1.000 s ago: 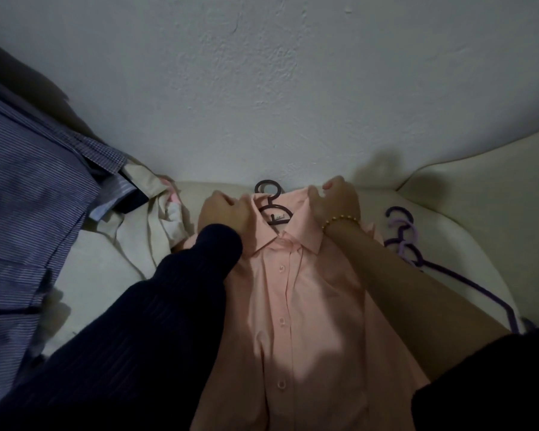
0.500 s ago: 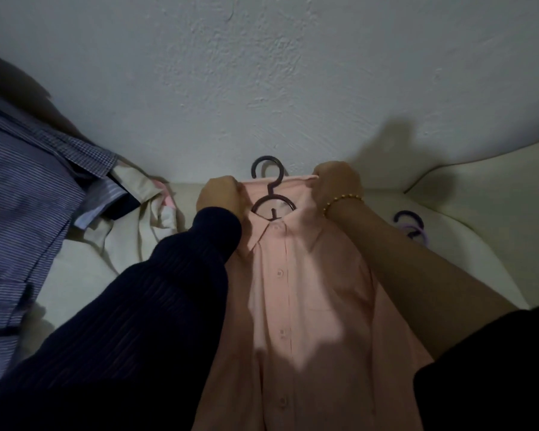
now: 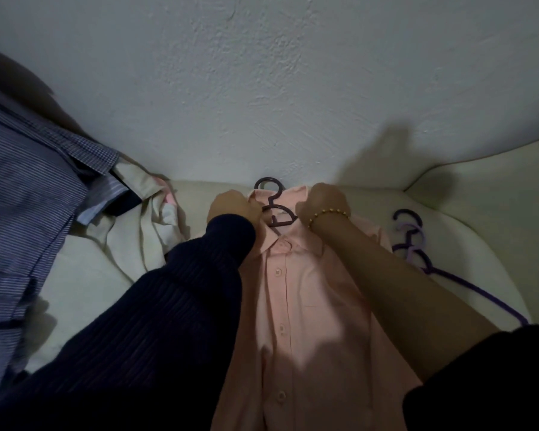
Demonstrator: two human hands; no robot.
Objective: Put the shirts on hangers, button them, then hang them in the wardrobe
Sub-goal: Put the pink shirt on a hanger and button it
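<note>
A pink shirt [image 3: 308, 306] lies front up on a cream sofa [image 3: 84, 281], buttoned down its placket. A dark purple hanger [image 3: 273, 209] sits inside its neck, with the hook poking out above the collar. My left hand [image 3: 235, 206] grips the left side of the collar. On the other side my right hand [image 3: 327, 202], with a gold bead bracelet at the wrist, grips the collar's right side. Both sets of fingers are curled into the fabric.
Spare purple hangers [image 3: 417, 247] lie on the sofa to the right. A blue striped shirt [image 3: 22, 213] is heaped at the left, with a cream garment [image 3: 143, 225] beside it. A white wall [image 3: 262, 88] stands close behind, and the sofa's arm [image 3: 486, 200] rises at right.
Both hands lifted the collar and hanger a little toward the wall half a second ago. Now they have settled lower again, with the same grip on the collar.
</note>
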